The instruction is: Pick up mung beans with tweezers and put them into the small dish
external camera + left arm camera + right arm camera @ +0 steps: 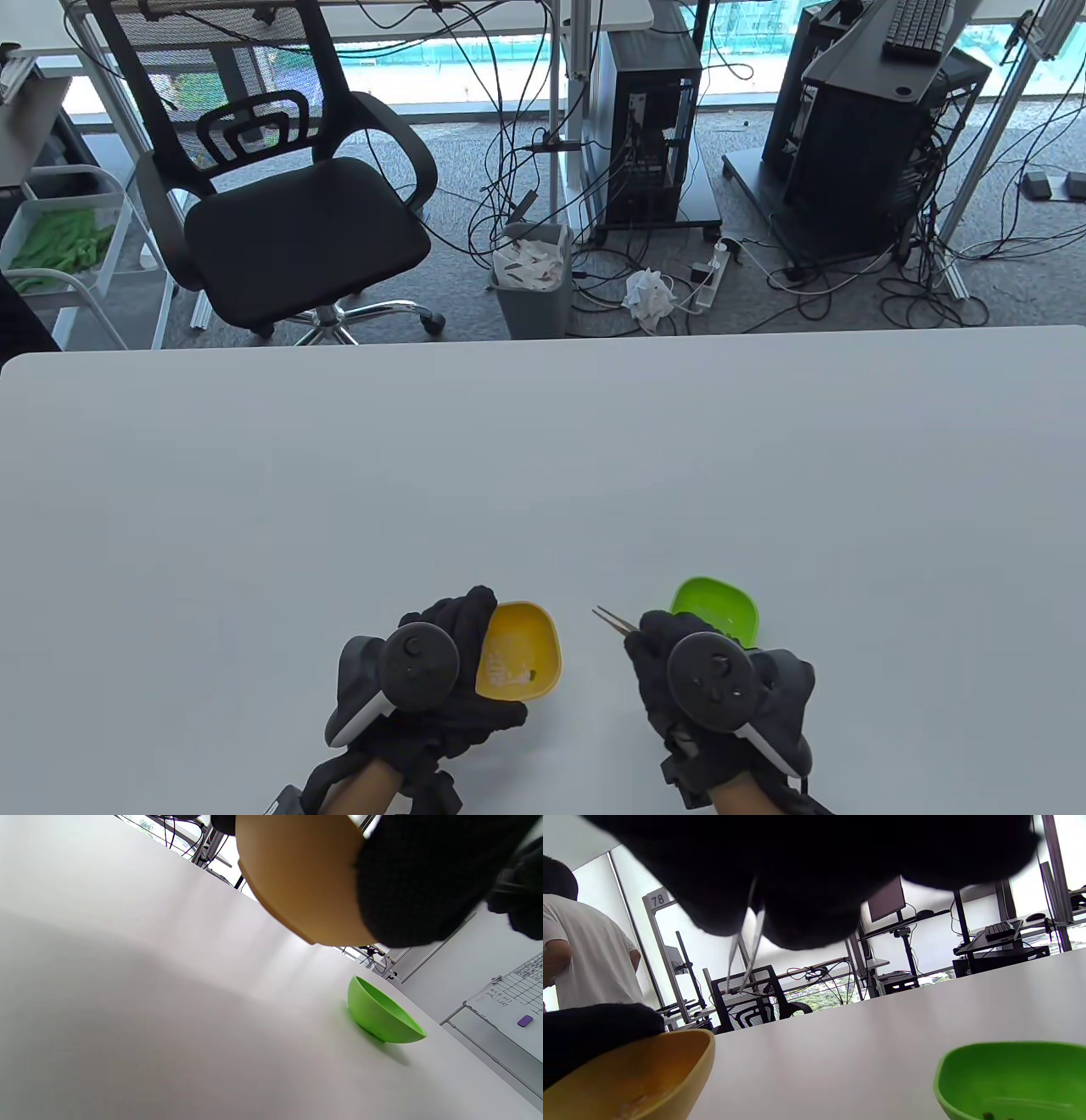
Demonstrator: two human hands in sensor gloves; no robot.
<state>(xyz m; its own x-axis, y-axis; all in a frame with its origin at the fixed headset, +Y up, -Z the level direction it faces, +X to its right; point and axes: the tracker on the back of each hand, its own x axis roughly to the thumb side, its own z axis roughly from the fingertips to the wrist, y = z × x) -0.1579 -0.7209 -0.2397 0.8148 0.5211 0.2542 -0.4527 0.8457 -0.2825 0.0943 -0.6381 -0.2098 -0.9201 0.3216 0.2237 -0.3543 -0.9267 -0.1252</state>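
Observation:
My left hand [458, 654] grips the yellow dish [519, 650] by its left rim and holds it tilted above the table; its underside fills the top of the left wrist view [297, 878]. A small dark bean [533, 676] lies in the yellow dish. My right hand [657, 641] holds the metal tweezers [614, 620], which point up-left between the two dishes. In the right wrist view the tweezers [745, 955] have their tips slightly apart, with nothing seen between them. The green dish [719, 604] stands on the table just beyond my right hand and holds a dark bean [987, 1116].
The white table [543, 475] stretches far ahead of both hands. Beyond its far edge are an office chair [288, 212], a bin [533, 276] and cables on the floor. A person in a white shirt [589, 955] stands at the left of the right wrist view.

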